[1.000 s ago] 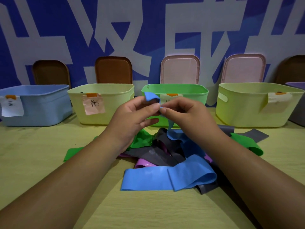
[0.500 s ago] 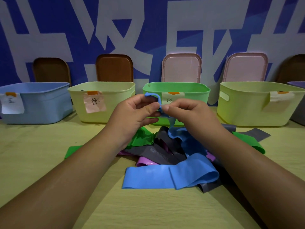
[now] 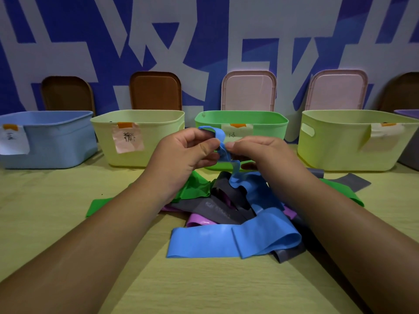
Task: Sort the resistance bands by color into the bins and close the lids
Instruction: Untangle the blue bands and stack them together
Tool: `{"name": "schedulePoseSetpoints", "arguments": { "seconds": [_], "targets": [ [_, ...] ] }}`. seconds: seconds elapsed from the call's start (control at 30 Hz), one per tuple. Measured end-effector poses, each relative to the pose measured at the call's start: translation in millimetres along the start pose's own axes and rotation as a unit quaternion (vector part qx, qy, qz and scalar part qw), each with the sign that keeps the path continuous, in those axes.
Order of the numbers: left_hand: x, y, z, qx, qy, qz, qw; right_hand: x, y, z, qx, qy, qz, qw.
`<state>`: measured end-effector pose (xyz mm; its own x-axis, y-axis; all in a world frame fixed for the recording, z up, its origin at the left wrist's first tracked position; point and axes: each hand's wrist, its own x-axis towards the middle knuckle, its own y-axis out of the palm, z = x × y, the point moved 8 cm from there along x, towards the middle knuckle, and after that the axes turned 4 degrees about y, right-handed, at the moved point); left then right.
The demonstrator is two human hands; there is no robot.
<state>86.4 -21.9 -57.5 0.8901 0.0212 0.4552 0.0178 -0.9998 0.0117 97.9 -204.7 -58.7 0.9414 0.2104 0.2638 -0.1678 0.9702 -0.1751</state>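
five bins stand in a row: a blue bin (image 3: pixel 56 143), a pale yellow bin (image 3: pixel 158 141), a green bin (image 3: pixel 267 130), a yellow-green bin (image 3: pixel 340 143) and a purple-rimmed bin (image 3: pixel 409 112) cut off at the right edge. five lids: three brown lids (image 3: pixel 66 92) (image 3: pixel 155 90) (image 3: pixel 401 91), two pink lids (image 3: pixel 248 90) (image 3: pixel 337 89). four paper labels (image 3: pixel 128 138), one on each fully seen bin. two hands: left hand (image 3: pixel 181 152), right hand (image 3: pixel 260 150). two blue resistance bands: the held blue band (image 3: pixel 223 141) and the flat blue band (image 3: pixel 233 242). green bands (image 3: pixel 192 189) show in two places. the grey bands (image 3: pixel 215 207) and purple bands (image 3: pixel 197 219) are too tangled to count.

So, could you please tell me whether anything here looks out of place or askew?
Only small things: the paper label on the right-hand yellow-green bin looks creased and folded around its corner, and the bands lie in one tangled heap, unsorted.
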Motion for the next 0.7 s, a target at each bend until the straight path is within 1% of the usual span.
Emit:
{"name": "schedulePoseSetpoints", "arguments": {
  "seconds": [0.1,0.2,0.33,0.4,0.43,0.57,0.63,0.7],
  "targets": [
    [0,0,-1,0.004,0.002,0.003,1.0,1,-3,1,-0.005,-0.007,-0.024,1.0],
    [-1,-1,-2,0.005,0.003,0.001,1.0,0,-6,4,-0.035,-0.02,-0.044,0.998],
    [-1,-5,0,-0.008,-0.015,-0.02,1.0,0,-9,11,-0.083,-0.066,-0.077,0.991],
    [-1,-7,1,-0.006,-0.029,-0.029,0.999,2,-12,11,-0.102,-0.07,-0.09,0.988],
    [0,-9,2,-0.017,-0.04,-0.036,0.998,4,-13,9,-0.093,-0.067,-0.092,0.989],
    [1,-11,2,-0.1,-0.069,-0.047,0.992,10,-15,-1,0.022,-0.023,-0.088,0.996],
    [1,-10,1,-0.137,-0.075,-0.049,0.986,10,-19,-3,0.025,-0.015,-0.103,0.994],
    [2,-12,0,-0.143,-0.074,-0.063,0.985,10,-23,-4,0.045,-0.008,-0.111,0.993]
  ]
}}
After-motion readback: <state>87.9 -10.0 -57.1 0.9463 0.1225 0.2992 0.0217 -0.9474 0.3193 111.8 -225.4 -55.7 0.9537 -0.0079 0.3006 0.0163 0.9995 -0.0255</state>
